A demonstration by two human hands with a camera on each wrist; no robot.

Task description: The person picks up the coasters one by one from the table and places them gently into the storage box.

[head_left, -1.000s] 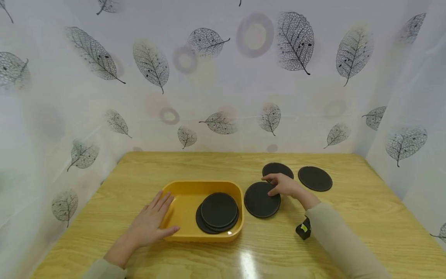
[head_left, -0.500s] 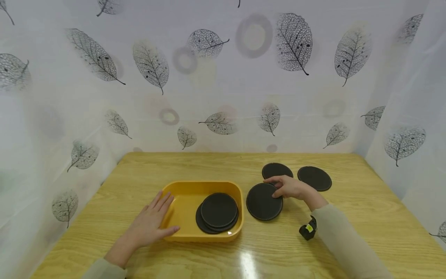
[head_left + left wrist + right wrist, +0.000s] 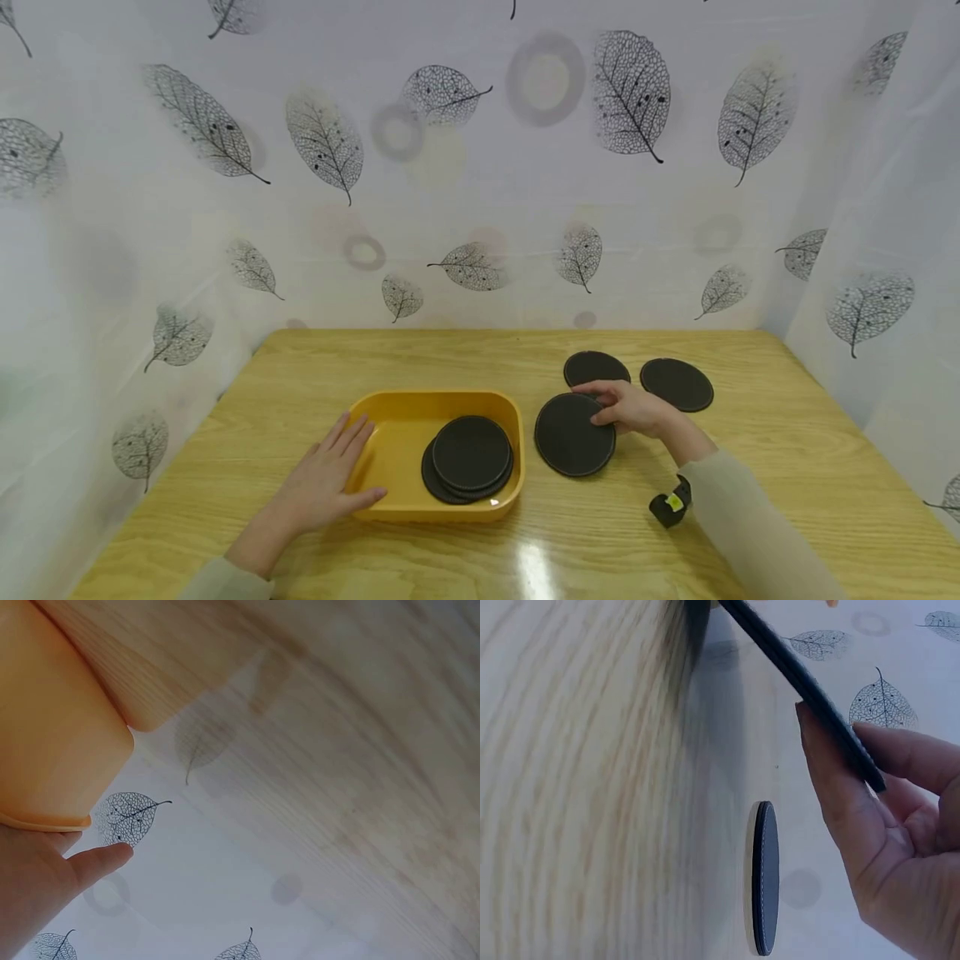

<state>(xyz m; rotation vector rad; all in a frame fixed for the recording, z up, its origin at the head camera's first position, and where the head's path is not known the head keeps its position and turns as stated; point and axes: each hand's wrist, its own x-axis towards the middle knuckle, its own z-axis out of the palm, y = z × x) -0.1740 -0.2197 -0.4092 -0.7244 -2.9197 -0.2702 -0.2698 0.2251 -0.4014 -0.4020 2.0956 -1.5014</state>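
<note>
The disc [image 3: 568,442] shifts right, pinched by your right hand [image 3: 636,409]; probably lifting, needing steadiness; straight-fingered left hand [image 3: 322,477] touches tray [image 3: 399,450].

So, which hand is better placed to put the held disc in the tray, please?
Probably the right hand: it pinches the disc; the left hand rests on the left edge of the tray.

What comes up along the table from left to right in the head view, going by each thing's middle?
Left hand, yellow tray, stacked black round coasters inside it, black round coaster pinched up, right hand pinching it, rightmost black round coaster on the table.
</note>
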